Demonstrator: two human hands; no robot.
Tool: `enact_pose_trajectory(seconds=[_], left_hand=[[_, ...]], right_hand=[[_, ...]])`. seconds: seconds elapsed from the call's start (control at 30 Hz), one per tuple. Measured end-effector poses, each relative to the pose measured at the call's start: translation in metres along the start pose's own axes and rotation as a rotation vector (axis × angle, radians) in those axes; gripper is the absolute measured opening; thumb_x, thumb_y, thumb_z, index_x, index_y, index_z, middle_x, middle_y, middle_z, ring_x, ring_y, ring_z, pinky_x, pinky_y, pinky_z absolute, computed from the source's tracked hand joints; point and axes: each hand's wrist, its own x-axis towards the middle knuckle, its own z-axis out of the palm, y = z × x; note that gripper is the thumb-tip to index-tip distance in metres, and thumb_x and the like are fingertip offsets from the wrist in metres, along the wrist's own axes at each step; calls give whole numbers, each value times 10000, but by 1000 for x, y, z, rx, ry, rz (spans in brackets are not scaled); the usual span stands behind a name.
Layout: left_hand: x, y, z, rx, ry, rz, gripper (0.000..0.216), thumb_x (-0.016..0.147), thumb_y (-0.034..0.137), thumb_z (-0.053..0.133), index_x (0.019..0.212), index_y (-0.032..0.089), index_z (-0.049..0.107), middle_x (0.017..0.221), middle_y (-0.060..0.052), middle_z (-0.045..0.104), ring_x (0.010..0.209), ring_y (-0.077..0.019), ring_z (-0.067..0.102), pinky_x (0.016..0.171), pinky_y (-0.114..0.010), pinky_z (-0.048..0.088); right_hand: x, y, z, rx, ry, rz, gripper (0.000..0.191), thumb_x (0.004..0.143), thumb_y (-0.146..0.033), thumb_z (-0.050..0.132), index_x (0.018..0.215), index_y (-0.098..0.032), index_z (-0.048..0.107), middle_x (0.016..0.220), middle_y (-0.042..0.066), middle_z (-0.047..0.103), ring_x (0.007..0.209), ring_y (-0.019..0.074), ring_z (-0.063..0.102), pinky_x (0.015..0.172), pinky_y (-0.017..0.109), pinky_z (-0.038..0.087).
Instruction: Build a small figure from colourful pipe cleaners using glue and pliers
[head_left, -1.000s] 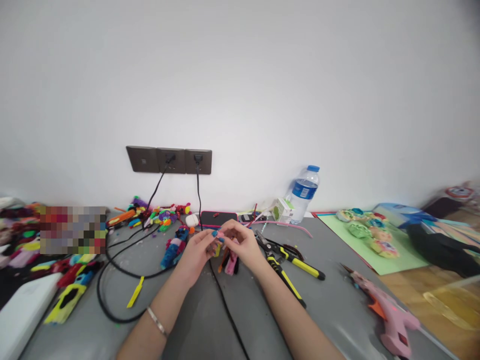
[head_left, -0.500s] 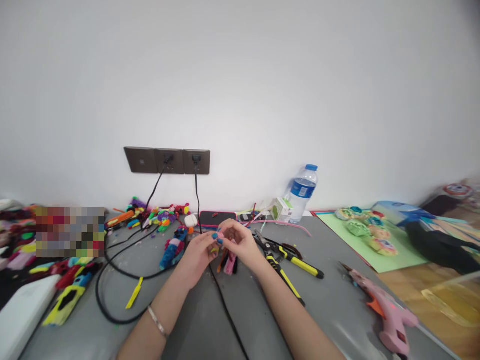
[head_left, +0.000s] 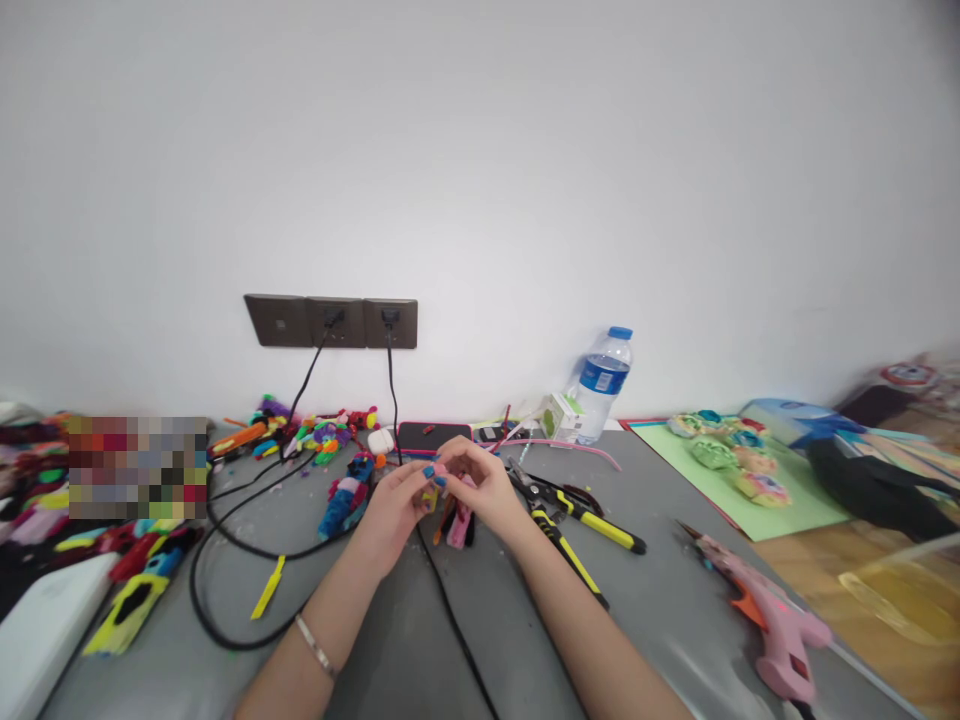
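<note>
My left hand (head_left: 396,508) and my right hand (head_left: 486,492) meet fingertip to fingertip at mid-table. Both pinch a small fuzzy pipe-cleaner figure (head_left: 460,527), which has pink, black, orange and yellow parts. Its pink and black strands hang below my right palm, while my fingers cover much of the rest. Left of my hands lies a blue and red pipe-cleaner figure (head_left: 345,498), apart from them. Yellow-and-black pliers (head_left: 581,520) rest just right of my right wrist.
Black cables (head_left: 225,622) loop across the table from the wall sockets (head_left: 330,322). A water bottle (head_left: 602,385) and small box (head_left: 562,417) stand behind. A pink glue gun (head_left: 780,630) lies at right, near green paper (head_left: 795,505) with fabric-like flowers. Colourful pipe-cleaner pieces (head_left: 326,435) crowd the left.
The view has shifted very slightly. Both hands keep their pinch on the pipe-cleaner figure, with hardly any visible movement.
</note>
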Motion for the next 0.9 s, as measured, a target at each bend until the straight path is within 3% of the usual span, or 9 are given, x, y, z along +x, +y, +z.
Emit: enact_pose_trajectory(seconds=[0.47,0.7,0.9], left_hand=[[0,-9,-2,-89,-107,10,178,644,258,809,774,163,732,815,-27,682,773,-137,591,696,-239,434],[0,-15,5,-227,-62,-6,166,661,237,792,774,145,714,843,-42,696,811,-154,612,735,-260,458],[-2,-14,6,-259,-90,-54,135,652,214,775,740,146,699,826,-34,688,834,-162,609,744,-264,459]], right_hand=[[1,-10,0,-70,0,-43,129,853,-332,639,838,-211,598,873,47,586,776,161,572,648,281,468],[1,-8,1,0,-12,-32,126,862,-334,631,862,-214,596,889,40,585,787,154,560,652,269,448],[1,-8,0,-82,-41,-14,159,871,-368,612,854,-210,599,878,38,592,799,156,563,683,269,457]])
